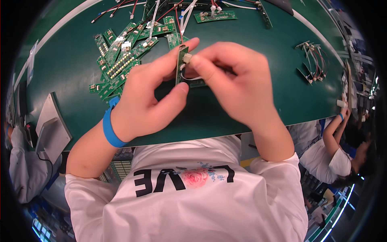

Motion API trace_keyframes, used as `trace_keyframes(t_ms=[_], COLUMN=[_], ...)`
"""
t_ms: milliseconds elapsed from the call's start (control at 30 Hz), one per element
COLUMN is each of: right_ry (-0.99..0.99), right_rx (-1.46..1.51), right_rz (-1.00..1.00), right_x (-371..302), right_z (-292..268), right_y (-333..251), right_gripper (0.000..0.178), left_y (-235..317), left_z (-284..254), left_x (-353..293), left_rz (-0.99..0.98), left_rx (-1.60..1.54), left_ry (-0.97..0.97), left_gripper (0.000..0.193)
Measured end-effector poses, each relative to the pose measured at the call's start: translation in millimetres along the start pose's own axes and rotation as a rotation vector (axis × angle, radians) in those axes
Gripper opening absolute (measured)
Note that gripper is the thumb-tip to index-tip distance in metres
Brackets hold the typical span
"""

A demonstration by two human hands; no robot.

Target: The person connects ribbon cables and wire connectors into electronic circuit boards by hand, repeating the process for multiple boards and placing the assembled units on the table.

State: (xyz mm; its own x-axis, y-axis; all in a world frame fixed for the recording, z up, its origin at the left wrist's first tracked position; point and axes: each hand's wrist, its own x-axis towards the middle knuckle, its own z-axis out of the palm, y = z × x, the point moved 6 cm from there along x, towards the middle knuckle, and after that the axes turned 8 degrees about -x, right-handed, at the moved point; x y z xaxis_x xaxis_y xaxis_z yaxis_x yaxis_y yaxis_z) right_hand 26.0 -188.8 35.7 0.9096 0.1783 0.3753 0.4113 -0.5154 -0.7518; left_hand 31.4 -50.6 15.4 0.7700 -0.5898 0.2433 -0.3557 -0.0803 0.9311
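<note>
My left hand, with a blue band on its wrist, grips a narrow green circuit board on edge between thumb and fingers. My right hand is closed in a pinch on a small whitish connector at the board's upper part. Whether the connector is fully seated cannot be made out. Below it, a white ribbon cable curves away from the board toward the right fingers. Part of another green board shows behind and beneath my right hand, mostly hidden by it.
A loose pile of green circuit boards lies left of my hands on the green table. Further boards and wires sit at the far edge. Wired boards lie at right. A grey metal plate stands at left; co-workers are on both sides.
</note>
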Motion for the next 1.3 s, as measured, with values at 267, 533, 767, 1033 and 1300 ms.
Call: trace_keyframes(t_ms=[267,533,767,1033,1300], right_ry=[0.051,0.388,0.056,-0.216,-0.555], right_rx=[0.041,-1.307,-0.654,0.28,0.539], right_rz=[0.672,0.607,-0.318,0.306,0.581], right_x=[-1,-16,8,5,2], right_z=[-106,-305,-46,29,8], right_y=[98,196,19,24,32], right_gripper=[0.023,0.036,0.018,0.024,0.021], left_y=[-3,-2,-14,-18,19], left_z=[-36,-13,-29,-43,-25], left_x=[2,13,11,11,16], left_rz=[-0.096,0.086,0.045,-0.148,0.388], left_rx=[0.389,0.702,0.601,-0.55,0.364], left_ry=[0.092,-0.026,0.06,0.427,-0.068], left_gripper=[0.041,0.032,0.021,0.022,0.024])
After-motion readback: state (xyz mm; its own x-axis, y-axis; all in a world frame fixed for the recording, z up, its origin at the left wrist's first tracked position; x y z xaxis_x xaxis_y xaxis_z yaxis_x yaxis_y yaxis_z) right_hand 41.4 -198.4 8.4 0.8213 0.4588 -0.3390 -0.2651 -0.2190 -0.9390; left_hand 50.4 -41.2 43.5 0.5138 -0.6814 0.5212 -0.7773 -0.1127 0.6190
